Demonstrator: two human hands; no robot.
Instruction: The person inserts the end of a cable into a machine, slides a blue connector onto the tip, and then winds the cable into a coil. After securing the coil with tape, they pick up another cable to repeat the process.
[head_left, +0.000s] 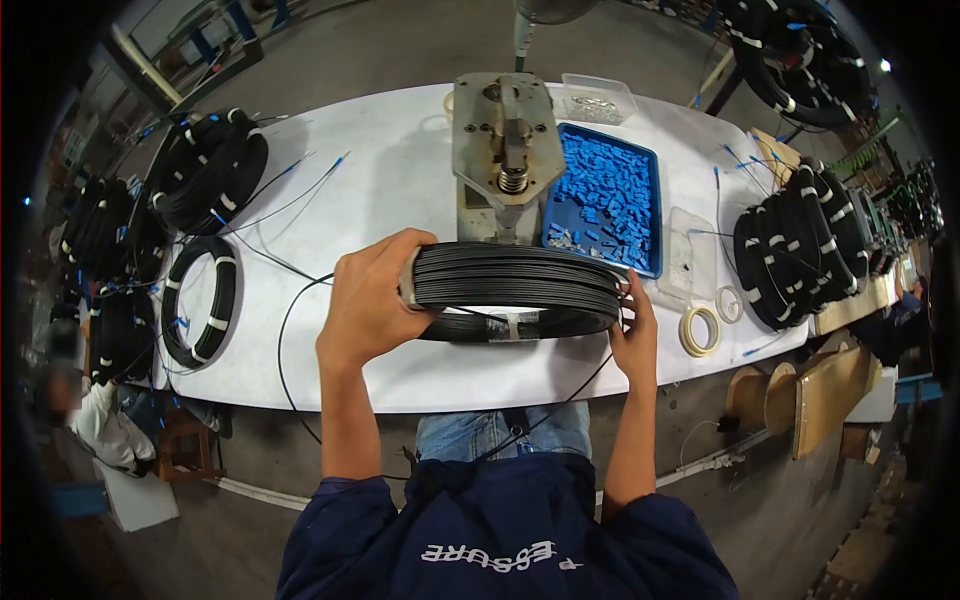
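Note:
A thick coil of black cable (515, 275) stands tilted over the front of the white table, gripped from both sides. My left hand (370, 295) is closed round its left end, the thumb side toward me. At the right end, the fingers of my right hand (634, 325) curl round the coil's edge. A piece of tape (512, 326) shows on the inner side of the coil. One loose cable (283, 345) loops away to the left and hangs past the table's front edge. Right behind the coil stands a metal hand press (507, 150).
A blue tray (655, 215) of small blue connectors stands right of the press, with a clear box (598, 100) behind it. Tape rolls (700, 331) lie at the front right. Stacked cable coils (800, 245) stand right, more coils (208, 170) left. Another person's sleeve (112, 425) shows far left.

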